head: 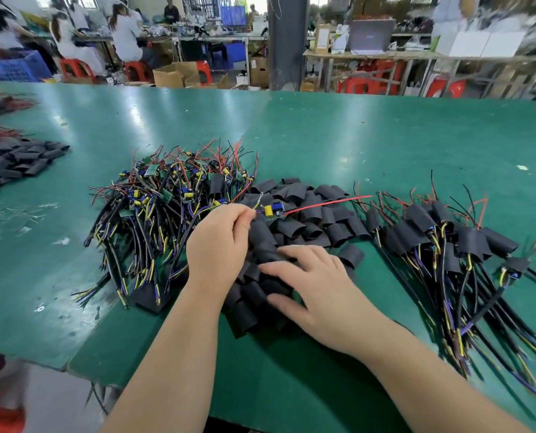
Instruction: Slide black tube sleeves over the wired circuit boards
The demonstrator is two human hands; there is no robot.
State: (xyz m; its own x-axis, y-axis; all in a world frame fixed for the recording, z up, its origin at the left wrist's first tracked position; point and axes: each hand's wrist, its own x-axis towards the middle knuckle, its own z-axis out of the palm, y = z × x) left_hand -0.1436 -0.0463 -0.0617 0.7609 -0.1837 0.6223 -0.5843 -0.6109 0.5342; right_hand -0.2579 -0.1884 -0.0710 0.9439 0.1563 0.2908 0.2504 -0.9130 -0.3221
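Now left hand (pixel 220 242) pinching circuit board (pixel 274 210), red wire (pixel 326 203) pointing right

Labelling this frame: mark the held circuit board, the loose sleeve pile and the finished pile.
held circuit board (pixel 273 211), head view, on its yellow capacitor.
loose sleeve pile (pixel 307 210), head view, mid-pile sleeve.
finished pile (pixel 466 239), head view, a sleeved board.

The one camera sat on my head, wide-angle, looking forward and down across the green table (pixel 385 135), close over my hands, with the workshop behind.
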